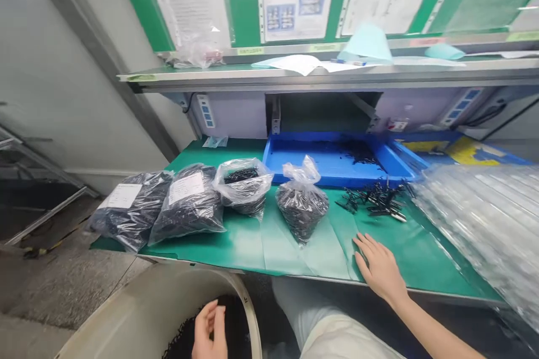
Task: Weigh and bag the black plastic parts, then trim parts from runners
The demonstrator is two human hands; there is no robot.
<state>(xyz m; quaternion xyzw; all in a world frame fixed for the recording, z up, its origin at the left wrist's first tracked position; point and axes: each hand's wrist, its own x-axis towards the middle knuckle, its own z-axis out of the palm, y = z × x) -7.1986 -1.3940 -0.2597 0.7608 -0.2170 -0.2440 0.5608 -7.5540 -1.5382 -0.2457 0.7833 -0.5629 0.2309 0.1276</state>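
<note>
While the right hand [379,266] lay spread flat on the green mat [248,249] beside its near edge, the left hand [209,330] curled loosely among black parts [236,325] inside a cream plastic tub [138,305], any pinch impossible to tell. More loose black parts [374,201] sat far right by a blue tray [320,176], with open mat between them and the hand.

Relative to the blue tray [328,176], a hand can pass over the green mat [248,252] in front of it, as far as the right hand [381,266]. Four plastic bags [189,205] obstruct the strip before and left of the tray. Loose black parts [374,199] obstruct the area before its right end. A clear plastic pile [480,230] blocks passage to the right. A shelf [295,76] limits overhead reach.
</note>
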